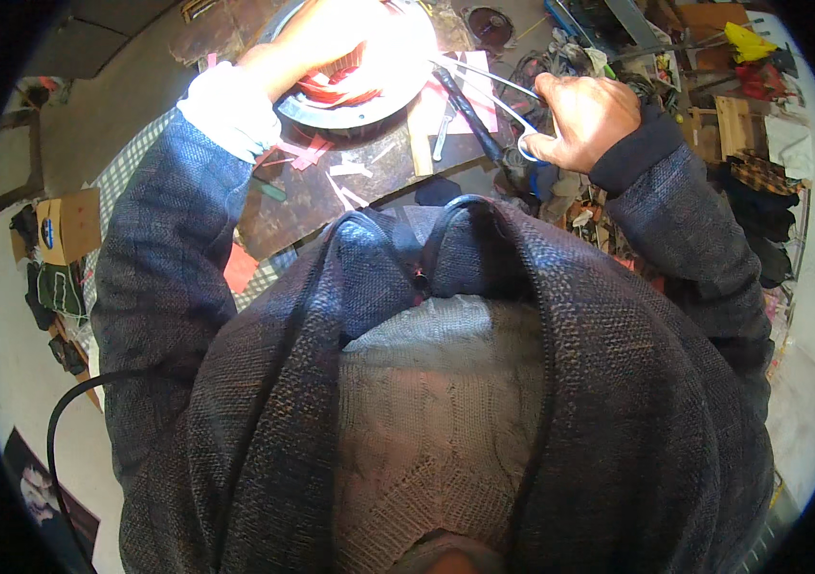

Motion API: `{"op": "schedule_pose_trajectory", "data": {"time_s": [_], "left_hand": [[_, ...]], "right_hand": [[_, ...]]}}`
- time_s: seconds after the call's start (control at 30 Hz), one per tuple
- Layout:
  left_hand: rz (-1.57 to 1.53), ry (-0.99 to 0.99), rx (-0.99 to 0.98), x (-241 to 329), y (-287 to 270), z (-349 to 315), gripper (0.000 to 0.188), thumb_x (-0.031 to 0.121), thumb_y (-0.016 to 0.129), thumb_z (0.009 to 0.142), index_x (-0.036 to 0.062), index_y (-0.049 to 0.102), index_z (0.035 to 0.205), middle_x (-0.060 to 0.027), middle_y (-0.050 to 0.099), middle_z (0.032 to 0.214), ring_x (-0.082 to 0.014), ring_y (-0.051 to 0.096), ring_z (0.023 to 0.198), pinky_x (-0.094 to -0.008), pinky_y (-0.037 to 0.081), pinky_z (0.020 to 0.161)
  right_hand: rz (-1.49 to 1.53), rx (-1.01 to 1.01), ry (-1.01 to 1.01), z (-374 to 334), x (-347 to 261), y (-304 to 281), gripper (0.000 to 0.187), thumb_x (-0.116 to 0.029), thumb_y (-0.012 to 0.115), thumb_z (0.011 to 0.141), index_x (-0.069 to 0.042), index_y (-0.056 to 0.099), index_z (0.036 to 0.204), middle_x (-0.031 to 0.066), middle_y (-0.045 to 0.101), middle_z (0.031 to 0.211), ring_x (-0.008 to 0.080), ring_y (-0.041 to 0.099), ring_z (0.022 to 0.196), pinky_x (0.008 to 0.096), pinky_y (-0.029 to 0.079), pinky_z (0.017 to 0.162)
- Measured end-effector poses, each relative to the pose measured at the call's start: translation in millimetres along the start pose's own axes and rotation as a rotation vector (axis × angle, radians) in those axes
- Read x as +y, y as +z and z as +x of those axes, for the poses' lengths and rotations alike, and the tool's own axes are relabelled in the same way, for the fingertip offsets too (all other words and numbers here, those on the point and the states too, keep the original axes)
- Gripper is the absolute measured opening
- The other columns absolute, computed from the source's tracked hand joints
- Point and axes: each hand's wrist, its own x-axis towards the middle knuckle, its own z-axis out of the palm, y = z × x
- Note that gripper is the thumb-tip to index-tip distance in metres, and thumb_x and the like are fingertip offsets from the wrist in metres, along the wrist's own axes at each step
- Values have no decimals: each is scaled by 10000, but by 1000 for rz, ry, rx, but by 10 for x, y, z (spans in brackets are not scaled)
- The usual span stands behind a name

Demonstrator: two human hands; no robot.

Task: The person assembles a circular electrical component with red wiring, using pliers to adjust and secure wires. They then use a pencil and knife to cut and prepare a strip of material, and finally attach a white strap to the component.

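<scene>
A round grey metal motor stator (355, 117) with red-copper wire coils (335, 88) inside it stands on the dark work table. My left hand (316, 43) reaches over its upper left part. Strong glare washes out that hand's fingers, so their pose cannot be made out. On the right, my right hand (587, 120) grips long-handled metal scissors (495, 78) by their handles, a finger loop showing below the thumb. The handles are spread apart, and their far end runs into the glare at the stator's right rim.
Pink paper strips (310, 153) lie around the stator. A wooden stick (420, 143), a small knife (443, 139) and a black rod-like tool (472, 120) lie to its right. Mixed clutter (570, 206) fills the right side. A cardboard box (72, 227) stands far left.
</scene>
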Motion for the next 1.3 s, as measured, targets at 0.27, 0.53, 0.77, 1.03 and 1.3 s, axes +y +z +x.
{"op": "schedule_pose_trajectory", "data": {"time_s": [0.27,0.53,0.77,1.03,1.3], "left_hand": [[138,21,25,243,-64,-20,335,185,566,906,17,707,1159,-191,707,1194,-378,660,1118,-452,505,1005],[-120,-416,-44,314,-238,66,349,208,594,905,-11,700,1156,-219,720,1143,-382,673,1089,-443,520,999],[306,-180,76,-39,-57,-159,357,227,621,923,5,685,1195,-187,678,1219,-361,618,1191,-446,488,1055],[254,-306,76,44,-23,-136,345,218,599,937,14,680,1203,-178,677,1234,-356,608,1212,-437,476,1076],[191,-388,71,88,-17,-89,329,235,577,955,28,704,1177,-166,680,1256,-347,600,1228,-433,470,1076]], "right_hand": [[70,-73,95,4,-97,-163,493,-455,779,801,-28,684,1030,172,739,847,365,732,815,475,576,795],[73,-162,126,208,-191,-73,497,-434,758,822,-18,701,1089,184,748,923,354,734,893,464,565,884],[419,-12,65,60,-175,151,635,-243,739,851,-157,540,1448,208,731,844,407,712,775,470,572,745],[482,-47,162,150,-223,392,631,-328,720,846,-214,561,1446,209,746,975,402,723,865,488,580,828],[452,54,82,267,-117,574,693,-298,755,863,-254,498,1505,186,741,886,375,721,767,456,587,754]]}}
